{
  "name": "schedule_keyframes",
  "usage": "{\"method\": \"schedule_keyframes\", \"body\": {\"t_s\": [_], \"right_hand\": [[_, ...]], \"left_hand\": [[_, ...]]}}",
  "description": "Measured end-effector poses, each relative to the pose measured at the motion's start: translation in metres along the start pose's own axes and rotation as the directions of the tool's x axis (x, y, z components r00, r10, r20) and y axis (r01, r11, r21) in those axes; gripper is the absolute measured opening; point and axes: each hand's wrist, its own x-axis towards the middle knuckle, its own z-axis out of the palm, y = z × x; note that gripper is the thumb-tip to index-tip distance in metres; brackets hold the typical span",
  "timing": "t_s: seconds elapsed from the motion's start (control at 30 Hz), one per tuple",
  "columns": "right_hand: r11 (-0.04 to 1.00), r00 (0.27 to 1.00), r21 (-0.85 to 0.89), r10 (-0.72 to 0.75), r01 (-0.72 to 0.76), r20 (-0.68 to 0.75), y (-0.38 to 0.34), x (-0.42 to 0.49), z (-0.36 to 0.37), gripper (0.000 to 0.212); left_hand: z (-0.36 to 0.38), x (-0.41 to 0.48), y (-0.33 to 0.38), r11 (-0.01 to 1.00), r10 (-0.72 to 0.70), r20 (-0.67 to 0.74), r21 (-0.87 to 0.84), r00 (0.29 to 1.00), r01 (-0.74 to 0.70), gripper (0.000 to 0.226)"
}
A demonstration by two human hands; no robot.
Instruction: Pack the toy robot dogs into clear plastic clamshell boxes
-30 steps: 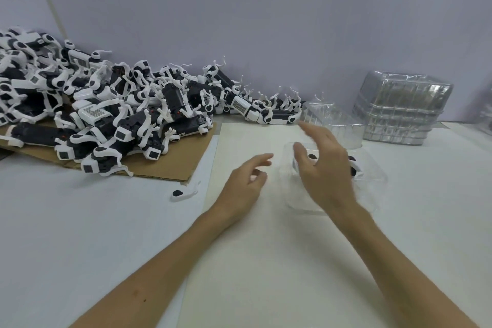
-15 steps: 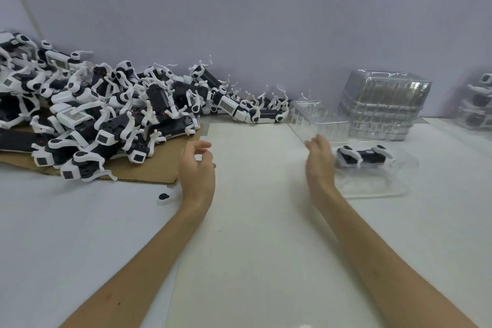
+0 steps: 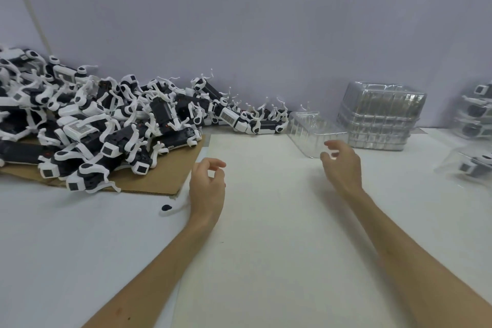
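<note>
With the left hand (image 3: 209,186) and right hand (image 3: 343,166) loosely curled and empty, and the toy dogs (image 3: 106,125) heaped at left, a hasty grab could shove away the light clear box (image 3: 310,129) just beside the right one.

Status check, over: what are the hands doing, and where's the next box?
Left hand loose, holding nothing. Right hand at near corner of empty clamshell box, grip unclear. Toy dog pile untouched, far left. Nothing in the way.
</note>
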Motion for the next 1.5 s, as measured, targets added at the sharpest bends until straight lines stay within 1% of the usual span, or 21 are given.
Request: {"method": "schedule_keyframes", "body": {"t_s": [0.1, 0.13, 0.2, 0.23, 0.3, 0.37, 0.4, 0.47, 0.57, 0.63, 0.7, 0.77, 0.83, 0.93, 1.03, 1.07, 1.13, 1.23, 1.3, 1.43, 1.5], "right_hand": [[0.972, 0.987, -0.186, -0.124, 0.142, 0.104, -0.019, 0.029, -0.001, 0.042], [0.943, 0.975, -0.264, -0.168, 0.202, 0.145, -0.023, 0.038, -0.001, 0.046], [0.832, 0.944, -0.456, -0.226, 0.315, 0.239, -0.029, 0.054, 0.002, 0.053], [0.770, 0.933, -0.537, -0.215, 0.345, 0.290, -0.030, 0.061, 0.004, 0.057], [0.669, 0.923, -0.655, -0.127, 0.350, 0.363, -0.026, 0.073, 0.010, 0.060], [0.611, 0.936, -0.732, -0.043, 0.302, 0.350, -0.019, 0.078, 0.016, 0.052], [0.603, 0.949, -0.750, -0.036, 0.271, 0.314, -0.015, 0.078, 0.020, 0.047], [0.596, 0.969, -0.766, -0.096, 0.240, 0.229, -0.007, 0.072, 0.027, 0.041], [0.576, 0.964, -0.776, -0.207, 0.257, 0.166, -0.004, 0.058, 0.028, 0.037], [0.628, 0.964, -0.737, -0.234, 0.249, 0.126, -0.006, 0.045, 0.027, 0.037], [0.729, 0.965, -0.646, -0.258, 0.227, 0.048, -0.013, 0.031, 0.028, 0.036], [0.866, 0.965, -0.459, -0.254, 0.199, -0.061, -0.025, 0.017, 0.029, 0.032], [0.971, 0.970, -0.173, -0.190, 0.163, -0.153, -0.041, 0.005, 0.028, 0.026], [0.978, 0.977, 0.129, -0.143, 0.164, -0.161, -0.063, -0.017, 0.025, 0.024], [0.890, 0.987, 0.425, -0.154, 0.163, -0.055, -0.071, -0.051, 0.023, 0.023], [0.859, 0.984, 0.486, -0.178, 0.162, -0.014, -0.071, -0.062, 0.022, 0.021], [0.829, 0.961, 0.523, -0.269, 0.197, 0.065, -0.068, -0.080, 0.021, 0.020], [0.815, 0.913, 0.521, -0.379, 0.254, 0.149, -0.066, -0.091, 0.021, 0.017], [0.812, 0.893, 0.512, -0.415, 0.280, 0.171, -0.068, -0.093, 0.022, 0.016], [0.818, 0.858, 0.465, -0.471, 0.338, 0.206, -0.069, -0.090, 0.019, 0.016], [0.823, 0.853, 0.467, -0.467, 0.323, 0.232, -0.068, -0.087, 0.015, 0.019]], "left_hand": [[0.001, 0.001, -0.002, 0.999, -0.017, 0.030, 0.038, 0.999, 0.016, 0.022], [0.000, 0.000, -0.003, 0.999, -0.021, 0.037, 0.044, 0.999, 0.019, 0.022], [-0.001, 0.000, -0.002, 0.998, -0.014, 0.052, 0.059, 0.999, 0.011, 0.022], [-0.001, -0.001, -0.001, 0.998, -0.011, 0.059, 0.066, 0.998, 0.007, 0.022], [-0.002, -0.001, -0.001, 0.997, -0.008, 0.063, 0.077, 0.998, 0.003, 0.023], [-0.002, -0.001, -0.002, 0.996, -0.008, 0.063, 0.084, 0.998, 0.003, 0.025], [-0.002, -0.001, -0.003, 0.996, -0.007, 0.064, 0.084, 0.998, 0.001, 0.025], [-0.002, -0.001, -0.002, 0.997, 0.003, 0.071, 0.080, 0.997, -0.009, 0.026], [0.000, -0.004, -0.001, 0.997, 0.020, 0.098, 0.075, 0.995, -0.028, 0.026], [0.001, -0.005, 0.000, 0.997, 0.024, 0.126, 0.065, 0.992, -0.032, 0.027], [0.001, -0.005, -0.001, 0.997, 0.016, 0.155, 0.077, 0.988, -0.028, 0.027], [0.002, -0.005, -0.001, 0.993, -0.020, 0.202, 0.116, 0.979, -0.004, 0.027], [0.002, -0.004, -0.001, 0.994, -0.049, 0.253, 0.110, 0.966, 0.021, 0.025], [0.001, -0.003, 0.001, 0.998, -0.053, 0.297, 0.044, 0.954, 0.041, 0.027], [0.000, -0.004, 0.002, 0.997, -0.062, 0.308, -0.027, 0.949, 0.074, 0.031], [0.000, -0.004, 0.002, 0.995, -0.065, 0.307, -0.050, 0.949, 0.084, 0.032], [-0.001, -0.004, 0.005, 0.988, -0.062, 0.320, -0.113, 0.945, 0.103, 0.032], [-0.001, -0.005, 0.012, 0.952, -0.034, 0.393, -0.267, 0.919, 0.150, 0.031], [-0.001, -0.006, 0.015, 0.928, 0.003, 0.414, -0.341, 0.910, 0.152, 0.030], [-0.003, -0.006, 0.017, 0.907, 0.004, 0.401, -0.387, 0.916, 0.166, 0.024], [-0.003, -0.006, 0.018, 0.886, 0.008, 0.451, -0.418, 0.893, 0.203, 0.023]]}}
